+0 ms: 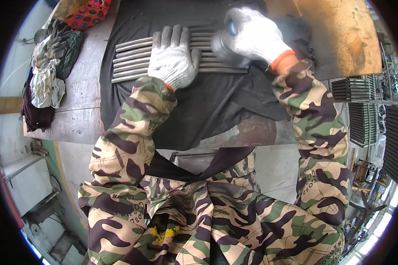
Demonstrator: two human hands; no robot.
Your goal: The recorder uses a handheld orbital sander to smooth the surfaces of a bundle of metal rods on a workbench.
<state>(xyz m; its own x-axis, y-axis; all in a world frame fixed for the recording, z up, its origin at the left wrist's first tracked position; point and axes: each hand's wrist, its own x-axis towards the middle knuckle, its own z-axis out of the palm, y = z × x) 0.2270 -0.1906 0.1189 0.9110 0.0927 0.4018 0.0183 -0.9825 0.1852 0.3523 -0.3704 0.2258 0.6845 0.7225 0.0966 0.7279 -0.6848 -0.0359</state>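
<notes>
A row of several slim metal rods [132, 62] lies side by side on a black cloth [194, 110] spread over the table. My left hand [174, 57], in a white knit glove with grey fingers, rests flat across the rods, fingers stretched out. My right hand [256, 35], gloved in white with an orange cuff, grips a rounded grey tool [225, 48] with a blue part showing by the thumb. That tool sits over the right ends of the rods. Motion blurs it, and its exact kind cannot be made out.
Crumpled rags [48, 70] are heaped at the table's left edge, near a red patterned cloth [90, 13]. A worn brown board [345, 35] covers the far right. Beyond it stand stacks of dark metal bars [362, 123]. The table's near edge [234, 143] runs in front of me.
</notes>
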